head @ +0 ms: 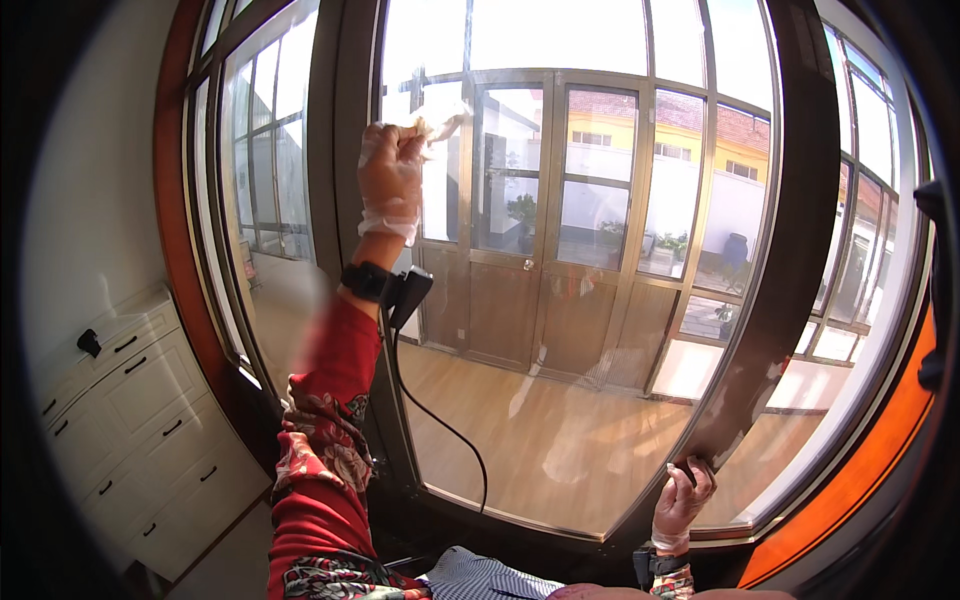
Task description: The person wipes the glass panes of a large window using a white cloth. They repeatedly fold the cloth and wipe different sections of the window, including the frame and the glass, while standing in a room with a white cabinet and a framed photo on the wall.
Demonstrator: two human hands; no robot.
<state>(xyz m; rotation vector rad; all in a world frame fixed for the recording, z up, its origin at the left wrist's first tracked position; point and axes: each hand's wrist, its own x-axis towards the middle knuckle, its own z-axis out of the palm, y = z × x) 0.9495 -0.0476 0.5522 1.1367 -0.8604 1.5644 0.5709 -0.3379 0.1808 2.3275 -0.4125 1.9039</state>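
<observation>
My left hand (pixel 391 169), in a thin clear plastic glove, is raised near the upper left of a large glass pane (pixel 517 420). Between its fingers is a crumpled white cloth or tissue (pixel 444 122), up at the glass; whether it touches the pane is hard to tell. At the lower right, my right hand (pixel 681 499), also gloved, has its curled fingers on the dark window frame (pixel 739 405). Whitish streaks and smudges show on the pane. Both wrists carry black straps with small devices.
A black cable (pixel 450 431) hangs from the left wrist device. White drawers (pixel 142 420) with black handles stand at left, a small black object (pixel 88 343) on top. Beyond the glass are a wood-look floor (pixel 540 442) and panelled double doors (pixel 506 315). An orange strip (pixel 847 480) edges the right.
</observation>
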